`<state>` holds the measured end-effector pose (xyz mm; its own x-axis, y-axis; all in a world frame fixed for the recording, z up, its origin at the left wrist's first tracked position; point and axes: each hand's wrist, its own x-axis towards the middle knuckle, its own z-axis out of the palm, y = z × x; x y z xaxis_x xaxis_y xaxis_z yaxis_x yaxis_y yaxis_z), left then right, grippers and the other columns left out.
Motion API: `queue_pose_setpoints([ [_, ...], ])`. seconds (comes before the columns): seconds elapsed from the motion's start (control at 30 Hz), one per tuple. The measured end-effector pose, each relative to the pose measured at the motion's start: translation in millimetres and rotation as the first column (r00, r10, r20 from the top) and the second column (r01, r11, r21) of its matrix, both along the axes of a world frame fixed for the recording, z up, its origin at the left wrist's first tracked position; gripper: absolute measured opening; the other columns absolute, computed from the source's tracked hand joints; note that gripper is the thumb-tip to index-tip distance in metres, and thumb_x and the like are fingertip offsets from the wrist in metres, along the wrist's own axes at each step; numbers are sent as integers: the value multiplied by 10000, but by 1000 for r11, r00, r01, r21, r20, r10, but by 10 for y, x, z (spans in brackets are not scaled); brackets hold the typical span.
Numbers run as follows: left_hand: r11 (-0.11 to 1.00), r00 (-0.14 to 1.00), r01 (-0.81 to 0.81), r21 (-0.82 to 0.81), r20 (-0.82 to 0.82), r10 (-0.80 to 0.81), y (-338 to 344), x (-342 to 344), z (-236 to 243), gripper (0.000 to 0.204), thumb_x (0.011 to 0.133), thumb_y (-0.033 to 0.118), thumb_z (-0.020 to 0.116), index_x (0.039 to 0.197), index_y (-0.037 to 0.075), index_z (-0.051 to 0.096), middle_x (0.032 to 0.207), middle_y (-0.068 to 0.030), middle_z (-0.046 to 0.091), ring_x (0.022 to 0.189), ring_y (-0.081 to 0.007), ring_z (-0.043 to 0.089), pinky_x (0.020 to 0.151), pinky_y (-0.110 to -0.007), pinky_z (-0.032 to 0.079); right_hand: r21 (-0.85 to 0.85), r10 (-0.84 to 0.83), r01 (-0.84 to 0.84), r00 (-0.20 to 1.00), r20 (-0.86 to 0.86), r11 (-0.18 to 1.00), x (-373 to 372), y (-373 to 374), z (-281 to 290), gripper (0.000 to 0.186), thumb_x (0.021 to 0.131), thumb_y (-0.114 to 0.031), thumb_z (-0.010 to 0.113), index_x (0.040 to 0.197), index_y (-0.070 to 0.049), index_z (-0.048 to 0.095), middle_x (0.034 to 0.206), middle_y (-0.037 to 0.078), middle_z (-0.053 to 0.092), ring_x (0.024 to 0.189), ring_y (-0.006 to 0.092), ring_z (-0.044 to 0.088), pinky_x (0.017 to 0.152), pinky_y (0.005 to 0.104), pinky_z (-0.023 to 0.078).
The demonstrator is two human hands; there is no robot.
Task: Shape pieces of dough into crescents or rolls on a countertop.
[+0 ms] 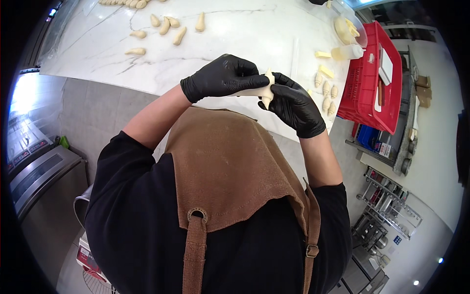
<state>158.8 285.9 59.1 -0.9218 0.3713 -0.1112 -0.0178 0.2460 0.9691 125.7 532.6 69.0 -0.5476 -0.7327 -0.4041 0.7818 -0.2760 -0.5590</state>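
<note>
Head view, clock positions taken from the dough piece (265, 92): this pale, smooth workpiece sits between both hands over the near edge of the bench (245, 29), a white, grey-veined marble-look slab. It comprises a roll with tapered ends and a flat tail. The left hand (223, 76), in a black glove, pinches the tail at 9 o'clock; the right hand (293, 105), likewise gloved, grips the roll at 4 o'clock. Teardrop-shaped dough pieces (164, 26) lie at 10 o'clock, smooth-edged yellow blocks (322, 54) at 2, ridged spindle-shaped rolls (326, 88) at 3.
</note>
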Motion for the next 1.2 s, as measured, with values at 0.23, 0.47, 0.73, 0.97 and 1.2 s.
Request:
queue_pose_setpoints([
  [0.23, 994, 995, 81, 68, 60, -85, -84, -30, 15, 195, 910, 198, 777, 808, 39, 728, 661, 14, 596, 616, -99, 451, 608, -248, 389, 40, 4, -4, 1000, 11, 999, -5, 0, 114, 415, 971, 11, 552, 1374, 97, 504, 1254, 250, 629, 1065, 293, 672, 884, 392, 601],
  [0.47, 991, 998, 39, 125, 53, -46, -54, -49, -2, 311, 908, 324, 800, 754, 72, 701, 635, 22, 581, 571, -85, 448, 555, -231, 380, 80, 15, -16, 1000, 15, 997, -27, 53, 14, 442, 970, -2, 557, 1393, 104, 485, 1269, 262, 616, 1066, 300, 672, 916, 408, 588],
  [0.73, 987, 997, 16, 161, 66, -27, -65, -67, -31, 306, 903, 314, 806, 756, 65, 705, 616, 21, 597, 538, -80, 458, 538, -220, 386, -15, 18, -17, 999, 43, 1000, -5, 10, -3, 453, 967, -21, 566, 1395, 100, 486, 1284, 279, 607, 1093, 315, 663, 944, 437, 576],
  [0.97, 992, 980, 47, 115, 185, -68, -119, -36, 119, 186, 879, 192, 822, 794, 52, 732, 645, 2, 633, 567, -82, 515, 569, -222, 424, 73, -42, 40, 999, 28, 997, 18, -27, 87, 409, 963, 3, 563, 1355, 113, 515, 1173, 254, 661, 992, 277, 693, 904, 377, 602],
  [1.2, 998, 990, 46, 46, 128, -52, -36, -45, 93, 257, 893, 276, 815, 781, 64, 722, 624, 11, 617, 529, -77, 501, 537, -218, 417, -4, 4, -4, 1000, 23, 1000, 49, 2, 58, 431, 950, 11, 571, 1365, 110, 512, 1183, 248, 657, 984, 282, 691, 872, 366, 602],
])
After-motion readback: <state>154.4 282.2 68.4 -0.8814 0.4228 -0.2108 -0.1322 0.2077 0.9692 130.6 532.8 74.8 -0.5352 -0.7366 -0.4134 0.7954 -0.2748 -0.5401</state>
